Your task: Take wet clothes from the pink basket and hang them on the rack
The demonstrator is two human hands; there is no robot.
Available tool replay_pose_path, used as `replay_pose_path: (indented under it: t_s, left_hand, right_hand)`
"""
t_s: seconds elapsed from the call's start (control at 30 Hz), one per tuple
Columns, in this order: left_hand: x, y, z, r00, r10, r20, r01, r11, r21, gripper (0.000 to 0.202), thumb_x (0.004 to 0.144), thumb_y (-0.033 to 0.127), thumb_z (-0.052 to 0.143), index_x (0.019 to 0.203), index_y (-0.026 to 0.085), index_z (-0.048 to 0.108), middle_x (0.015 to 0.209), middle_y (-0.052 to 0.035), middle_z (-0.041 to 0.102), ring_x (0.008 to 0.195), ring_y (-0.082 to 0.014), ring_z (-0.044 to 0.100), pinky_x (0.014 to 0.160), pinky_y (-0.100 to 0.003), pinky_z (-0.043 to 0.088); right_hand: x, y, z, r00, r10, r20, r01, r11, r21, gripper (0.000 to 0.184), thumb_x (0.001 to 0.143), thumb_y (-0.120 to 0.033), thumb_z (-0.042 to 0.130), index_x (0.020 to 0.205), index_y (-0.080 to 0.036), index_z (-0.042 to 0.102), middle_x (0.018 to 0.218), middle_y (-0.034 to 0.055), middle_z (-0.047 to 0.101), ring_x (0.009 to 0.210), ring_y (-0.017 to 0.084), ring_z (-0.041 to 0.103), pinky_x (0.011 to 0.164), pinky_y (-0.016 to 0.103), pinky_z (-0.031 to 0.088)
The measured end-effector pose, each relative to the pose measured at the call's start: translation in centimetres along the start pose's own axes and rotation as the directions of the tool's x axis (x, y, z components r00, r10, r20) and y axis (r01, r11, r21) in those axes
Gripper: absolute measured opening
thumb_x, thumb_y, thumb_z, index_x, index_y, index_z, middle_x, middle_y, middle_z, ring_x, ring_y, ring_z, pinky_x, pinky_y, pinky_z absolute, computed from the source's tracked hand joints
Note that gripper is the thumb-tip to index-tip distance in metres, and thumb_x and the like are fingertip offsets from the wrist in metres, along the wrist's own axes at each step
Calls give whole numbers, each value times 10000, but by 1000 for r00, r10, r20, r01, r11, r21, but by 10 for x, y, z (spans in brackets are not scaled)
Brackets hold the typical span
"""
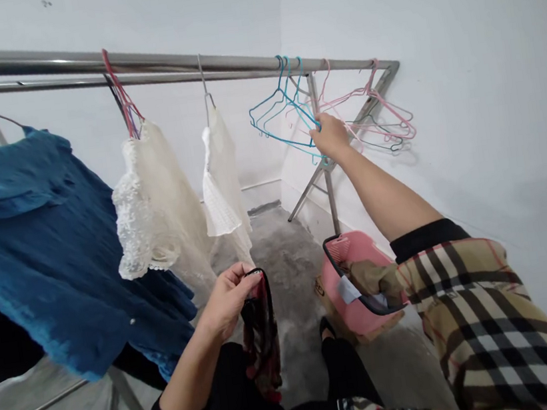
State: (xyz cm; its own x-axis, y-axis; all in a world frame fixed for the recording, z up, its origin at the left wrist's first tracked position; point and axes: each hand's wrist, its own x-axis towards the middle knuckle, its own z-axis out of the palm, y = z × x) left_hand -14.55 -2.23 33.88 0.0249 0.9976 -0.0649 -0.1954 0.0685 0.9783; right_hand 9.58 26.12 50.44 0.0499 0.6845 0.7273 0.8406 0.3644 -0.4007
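Note:
Pinched in my left hand (229, 299) is the upper edge of a dark garment with red patches (260, 334), which dangles in front of my legs. My right hand (329, 136) reaches up to the rack and closes its fingers on the corner of a blue hanger (282, 99). That hanger's hook is still over the metal rail (235, 64), beside other blue ones. Just left of the garment, a white top (221, 171) hangs by itself on a thin hanger.
A cream lacy garment (156, 193) and a blue shirt (50, 234) hang further left. Pink hangers (386, 109) are at the rail's right end, near the wall. Below, a pink basket (341, 297) with brown cloth (371, 278) stands on cardboard.

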Motion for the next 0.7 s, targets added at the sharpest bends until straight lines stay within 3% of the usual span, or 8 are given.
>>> replay_pose_path:
  t_s: [0.1,0.27,0.37,0.43,0.53,0.63,0.7]
  left_hand:
    - [0,1,-4,999,-17,-37,16,1000,-16,300,626,356,769,625,168,536,508,54,524,455,-52,438,465,-162,340]
    - [3,-1,-5,995,-56,-81,50,995,-85,301,599,331,764,651,173,513,501,73,510,424,-41,425,449,-153,314]
    - [6,-4,-4,992,-58,-112,45,992,-114,301,586,311,768,660,176,509,510,77,516,430,-42,438,457,-152,322]
    - [8,-6,-3,990,-47,-129,30,992,-125,300,586,307,767,649,177,504,508,79,509,431,-40,435,459,-154,322]
    - [14,-9,-4,986,-15,-168,-8,991,-132,304,596,315,755,606,177,485,484,87,471,421,-37,411,453,-160,308]
    - [21,-12,-7,973,28,-230,-60,989,-136,305,587,305,754,575,178,477,475,91,450,424,-39,407,455,-166,305]
    - [26,-13,-9,965,47,-259,-88,985,-151,304,584,313,769,585,178,496,485,90,464,431,-42,419,459,-169,312]
  right_hand:
    - [12,-12,9,999,-29,16,27,996,88,236,900,-276,475,991,-126,633,1037,148,661,1069,290,584,976,477,422]
    - [26,-29,14,995,-71,-69,85,972,219,418,994,-404,295,944,-127,604,1004,124,642,1077,255,576,1002,465,408]
    - [10,-36,4,991,-116,-71,130,962,239,511,1005,-474,224,995,-125,596,992,118,633,1042,242,588,977,446,423]
    - [-18,-36,-11,984,-168,-64,179,945,272,552,990,-537,225,989,-137,605,938,102,632,986,228,599,942,419,445]
    - [-86,-26,-39,976,-199,-93,219,906,363,528,963,-575,306,948,-159,630,782,45,588,806,179,593,830,357,488]
    - [-169,1,-68,996,-91,-11,83,847,526,432,945,-543,410,989,-181,643,602,-33,442,530,106,461,571,262,453]
    - [-224,28,-85,996,10,84,-60,783,619,369,937,-508,462,1008,-195,644,605,-40,434,496,83,425,490,223,402]
